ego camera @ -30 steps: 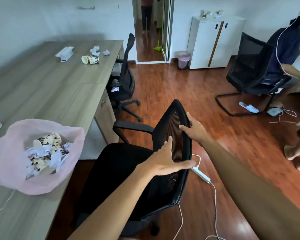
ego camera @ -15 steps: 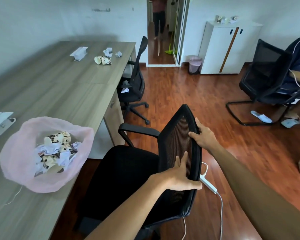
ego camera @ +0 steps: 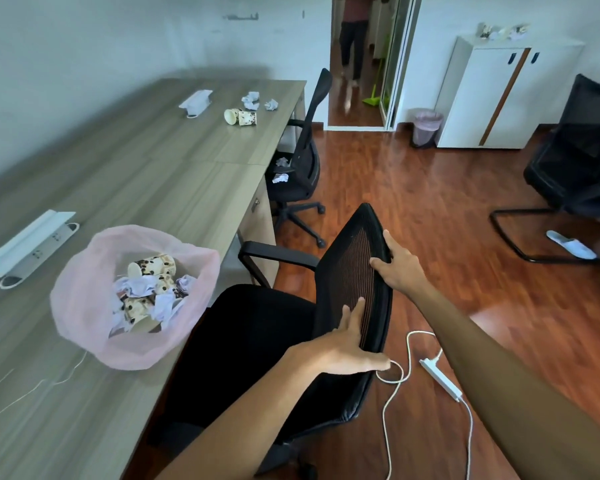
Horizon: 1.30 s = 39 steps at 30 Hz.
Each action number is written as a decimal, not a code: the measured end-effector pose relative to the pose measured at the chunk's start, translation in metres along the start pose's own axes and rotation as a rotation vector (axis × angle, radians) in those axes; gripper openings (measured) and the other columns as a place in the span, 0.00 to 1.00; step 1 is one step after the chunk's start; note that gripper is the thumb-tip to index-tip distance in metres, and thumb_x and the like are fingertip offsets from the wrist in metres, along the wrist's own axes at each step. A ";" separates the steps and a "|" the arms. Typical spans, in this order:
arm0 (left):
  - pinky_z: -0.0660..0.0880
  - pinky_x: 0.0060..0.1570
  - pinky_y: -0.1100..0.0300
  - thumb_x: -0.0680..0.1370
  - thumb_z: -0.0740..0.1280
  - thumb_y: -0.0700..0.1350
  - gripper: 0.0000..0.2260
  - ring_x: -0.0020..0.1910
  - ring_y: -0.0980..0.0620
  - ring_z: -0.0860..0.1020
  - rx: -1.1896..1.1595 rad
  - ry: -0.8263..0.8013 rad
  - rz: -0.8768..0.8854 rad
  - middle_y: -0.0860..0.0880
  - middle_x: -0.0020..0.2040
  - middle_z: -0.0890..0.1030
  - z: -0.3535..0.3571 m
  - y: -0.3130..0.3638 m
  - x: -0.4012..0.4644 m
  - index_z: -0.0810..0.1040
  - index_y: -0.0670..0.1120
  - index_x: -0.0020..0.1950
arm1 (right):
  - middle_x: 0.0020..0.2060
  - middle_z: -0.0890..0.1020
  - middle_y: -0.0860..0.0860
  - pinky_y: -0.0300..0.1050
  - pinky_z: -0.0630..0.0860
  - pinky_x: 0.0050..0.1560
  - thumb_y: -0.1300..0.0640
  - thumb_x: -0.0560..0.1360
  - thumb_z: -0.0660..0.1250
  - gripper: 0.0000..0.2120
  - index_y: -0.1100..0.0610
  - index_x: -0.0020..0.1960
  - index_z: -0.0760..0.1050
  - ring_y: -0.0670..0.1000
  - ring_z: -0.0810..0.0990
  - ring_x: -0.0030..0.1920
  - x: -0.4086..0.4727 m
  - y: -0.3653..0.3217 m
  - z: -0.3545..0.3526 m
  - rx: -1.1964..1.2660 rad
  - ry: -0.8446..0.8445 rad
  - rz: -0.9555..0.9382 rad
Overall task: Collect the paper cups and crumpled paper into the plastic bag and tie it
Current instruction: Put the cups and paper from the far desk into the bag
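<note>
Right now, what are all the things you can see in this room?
plastic bag: one, pink, open on desk, holding cups and paper
paper cups: two, spotted, far desk end
crumpled paper: three balls, white, beside those cups
desk: one, grey wood, left
near chair: one, black, pulled from desk
far chair: one, black, paper on seat
cabinet: one, white, back wall
left hand: on chair back's lower edge
right hand: gripping chair back's top

Both forearms are bare to the frame edge; the left hand [ego camera: 340, 351] and right hand [ego camera: 400, 268] wear no gloves, rings or watch.
</note>
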<state>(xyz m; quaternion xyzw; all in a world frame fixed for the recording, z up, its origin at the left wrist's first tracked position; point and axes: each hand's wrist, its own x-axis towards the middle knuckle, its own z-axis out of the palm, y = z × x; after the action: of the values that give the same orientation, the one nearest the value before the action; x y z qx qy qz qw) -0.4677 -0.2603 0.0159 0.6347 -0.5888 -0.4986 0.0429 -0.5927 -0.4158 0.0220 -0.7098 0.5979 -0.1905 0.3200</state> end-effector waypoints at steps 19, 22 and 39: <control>0.69 0.68 0.53 0.67 0.66 0.61 0.49 0.73 0.45 0.68 -0.233 0.194 -0.099 0.48 0.79 0.58 -0.097 -0.111 -0.034 0.38 0.61 0.79 | 0.48 0.81 0.59 0.55 0.75 0.59 0.48 0.79 0.60 0.37 0.51 0.80 0.42 0.63 0.76 0.61 0.055 -0.125 0.106 -0.069 -0.202 -0.075; 0.67 0.71 0.50 0.66 0.66 0.61 0.49 0.74 0.51 0.64 -0.241 0.236 -0.097 0.54 0.80 0.54 -0.112 -0.130 -0.041 0.39 0.60 0.79 | 0.55 0.80 0.62 0.53 0.74 0.60 0.48 0.79 0.60 0.37 0.51 0.80 0.41 0.62 0.75 0.61 0.062 -0.146 0.125 -0.068 -0.227 -0.087; 0.67 0.62 0.60 0.72 0.68 0.54 0.40 0.64 0.57 0.69 -0.064 0.362 -0.145 0.55 0.64 0.69 -0.162 -0.179 -0.071 0.53 0.50 0.79 | 0.54 0.80 0.60 0.53 0.76 0.57 0.46 0.77 0.58 0.37 0.45 0.79 0.39 0.62 0.78 0.55 0.069 -0.198 0.186 -0.049 -0.213 -0.069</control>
<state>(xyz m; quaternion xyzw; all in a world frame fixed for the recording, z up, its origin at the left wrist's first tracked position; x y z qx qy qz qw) -0.2172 -0.2362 0.0239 0.7531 -0.5082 -0.3963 0.1322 -0.3124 -0.4249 0.0153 -0.7538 0.5401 -0.1105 0.3575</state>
